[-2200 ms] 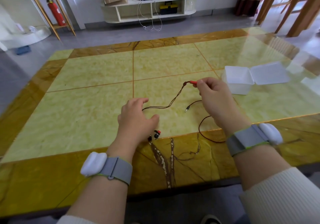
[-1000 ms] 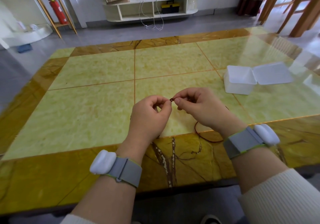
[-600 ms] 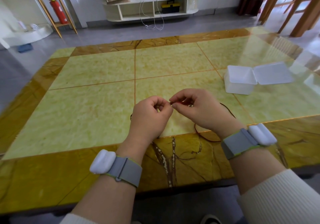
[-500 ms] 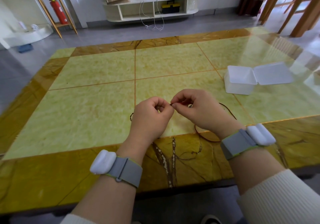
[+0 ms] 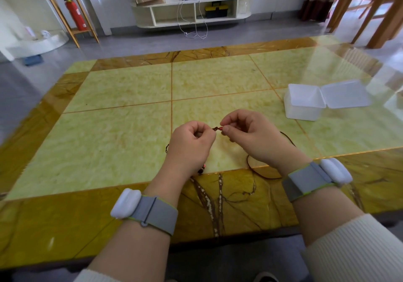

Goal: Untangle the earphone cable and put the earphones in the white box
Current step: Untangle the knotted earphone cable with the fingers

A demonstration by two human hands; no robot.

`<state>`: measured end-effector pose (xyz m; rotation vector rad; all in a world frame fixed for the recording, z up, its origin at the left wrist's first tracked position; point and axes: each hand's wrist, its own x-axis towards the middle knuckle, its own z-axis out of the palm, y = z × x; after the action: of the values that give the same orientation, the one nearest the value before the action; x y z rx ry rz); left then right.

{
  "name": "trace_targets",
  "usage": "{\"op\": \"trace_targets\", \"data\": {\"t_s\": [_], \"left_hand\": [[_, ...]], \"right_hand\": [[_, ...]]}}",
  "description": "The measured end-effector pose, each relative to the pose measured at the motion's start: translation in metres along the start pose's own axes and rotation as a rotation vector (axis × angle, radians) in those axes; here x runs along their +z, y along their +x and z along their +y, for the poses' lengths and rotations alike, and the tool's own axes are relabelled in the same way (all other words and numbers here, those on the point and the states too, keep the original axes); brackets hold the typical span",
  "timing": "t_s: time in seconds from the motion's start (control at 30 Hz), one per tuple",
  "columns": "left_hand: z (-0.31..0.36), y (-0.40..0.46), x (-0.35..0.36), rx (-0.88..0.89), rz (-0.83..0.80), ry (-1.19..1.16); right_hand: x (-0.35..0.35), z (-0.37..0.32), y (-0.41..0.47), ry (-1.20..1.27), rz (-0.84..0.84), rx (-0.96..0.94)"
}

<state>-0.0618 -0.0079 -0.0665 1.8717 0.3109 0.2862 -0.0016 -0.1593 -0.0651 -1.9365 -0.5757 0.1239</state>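
Observation:
A thin dark red earphone cable stretches a short way between my two hands above the table's near middle. My left hand pinches one side of it with curled fingers. My right hand pinches the other side, where a small red piece shows. More cable loops on the table under my right wrist. A red and black earbud peeks out below my left hand. The white box stands open at the right, its lid flat beside it.
The glossy yellow-green stone table has a brown border along its near edge. Wooden chair legs stand beyond the far right corner. A low white shelf and a fire extinguisher are against the back wall.
My right hand let the red plug end down and came in toward my left hand; both hands lifted and now pinch the cable close together. Since half a second ago, barely any movement.

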Motion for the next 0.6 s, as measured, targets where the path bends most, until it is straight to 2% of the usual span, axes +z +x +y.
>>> {"op": "trace_targets", "data": {"t_s": [0.23, 0.6], "left_hand": [[-0.0036, -0.0008, -0.0026, 0.117, 0.035, 0.018], [-0.0039, -0.0035, -0.0016, 0.141, -0.019, 0.012]], "right_hand": [[-0.0029, -0.0033, -0.0012, 0.043, 0.016, 0.035], [-0.0034, -0.0039, -0.0015, -0.044, 0.026, 0.025]]}}
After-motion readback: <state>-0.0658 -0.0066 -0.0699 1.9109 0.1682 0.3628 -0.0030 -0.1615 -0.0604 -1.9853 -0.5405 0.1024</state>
